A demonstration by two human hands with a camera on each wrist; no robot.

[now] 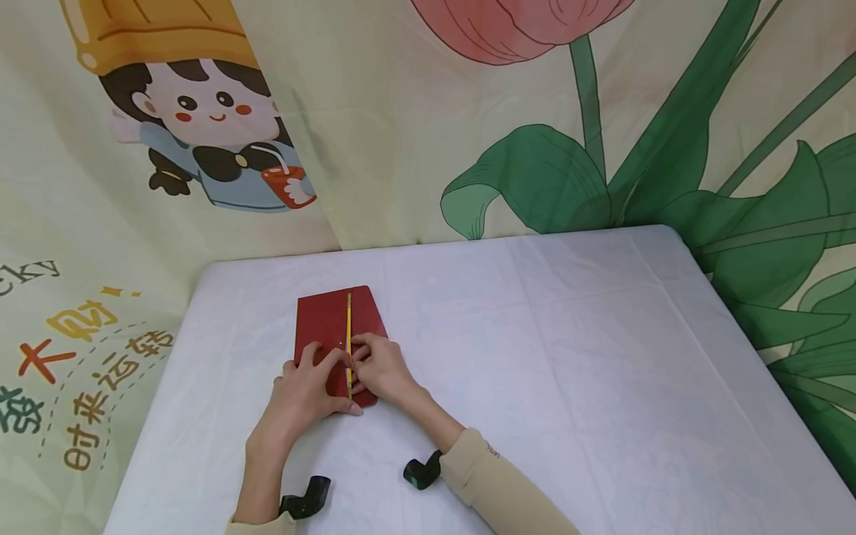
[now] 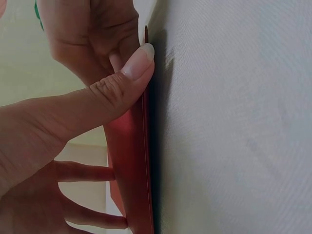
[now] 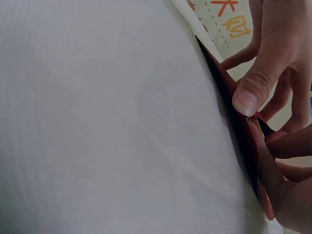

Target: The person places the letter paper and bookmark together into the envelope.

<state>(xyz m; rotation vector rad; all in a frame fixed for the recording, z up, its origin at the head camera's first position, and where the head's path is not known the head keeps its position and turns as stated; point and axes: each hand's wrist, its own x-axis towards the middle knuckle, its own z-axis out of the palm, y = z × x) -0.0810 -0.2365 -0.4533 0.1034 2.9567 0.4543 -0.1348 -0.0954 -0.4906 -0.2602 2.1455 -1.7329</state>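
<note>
A flat red folder [image 1: 321,319] lies on the white-covered table, with a thin yellow strip [image 1: 349,319] running lengthwise over it. My left hand [image 1: 304,390] is arched over the lower left of the folder. Its thumb [image 2: 117,92] bears on the near edge while its other fingers touch the cover, one fingertip beside the strip. From the right, my right hand [image 1: 384,368] grips the folder by the strip, fingers bent. In the right wrist view, the folder's near edge gapes slightly under the fingers. The fingers hide part of the strip's lower half.
Black wrist-worn pieces [image 1: 307,498] hang by both forearms. White cloth [image 1: 535,371] covers the table around the folder. Behind the far table edge hangs a printed curtain [image 1: 374,148] with a cartoon figure, flowers and leaves.
</note>
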